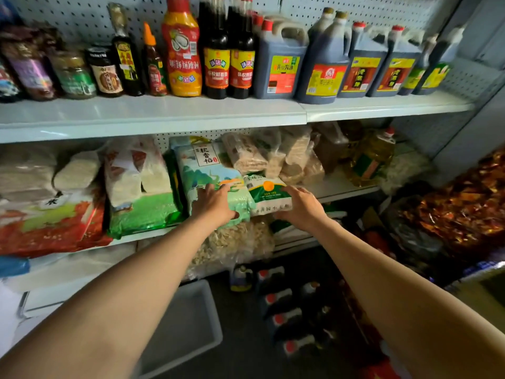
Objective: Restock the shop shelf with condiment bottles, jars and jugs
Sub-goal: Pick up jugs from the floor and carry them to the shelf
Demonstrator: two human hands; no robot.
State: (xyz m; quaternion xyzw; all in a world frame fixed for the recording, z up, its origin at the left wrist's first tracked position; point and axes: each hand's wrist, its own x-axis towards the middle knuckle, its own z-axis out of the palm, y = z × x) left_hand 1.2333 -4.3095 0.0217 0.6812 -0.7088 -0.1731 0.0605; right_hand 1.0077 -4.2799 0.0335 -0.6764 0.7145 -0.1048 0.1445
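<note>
Two rice bags crowd the lower shelf (341,187): my left hand (216,205) presses the green bag (207,170) flat-fingered, my right hand (299,207) grips the small white bag (266,191), to steady them, I judge.

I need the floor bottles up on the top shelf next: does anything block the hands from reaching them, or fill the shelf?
Both hands, left hand and right hand, are occupied on rice bags. Nothing visible covers the floor bottles. The top shelf front row is packed with bottles and jugs; no free gap shows.
</note>
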